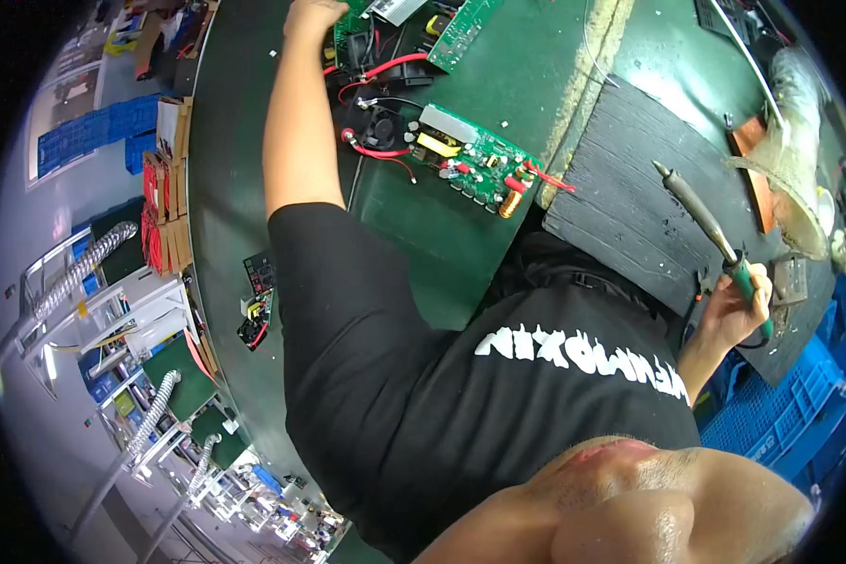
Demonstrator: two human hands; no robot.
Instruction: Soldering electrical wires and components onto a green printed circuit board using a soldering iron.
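Note:
My right hand (738, 305) is wrapped round the green handle of a soldering iron (700, 209), whose tip points up and left above a dark board (630, 197). My left arm stretches far forward. At its end, my left hand (316, 13) is cut by the upper picture edge, beside a green circuit board (352, 21) with red wires; its fingers do not show well enough to tell what they do. Closer to me lies another green circuit board (484, 160) with a heat sink, a copper coil and red leads. A small black fan (381, 129) with red wires lies beside it.
A fume duct with a flared hood (790, 179) stands on the right, next to a brown block (752, 174). Blue crates (780, 404) sit at lower right. A small black part with wires (257, 301) lies left of my arm. Cardboard dividers (164, 211) stand beyond the table's left edge.

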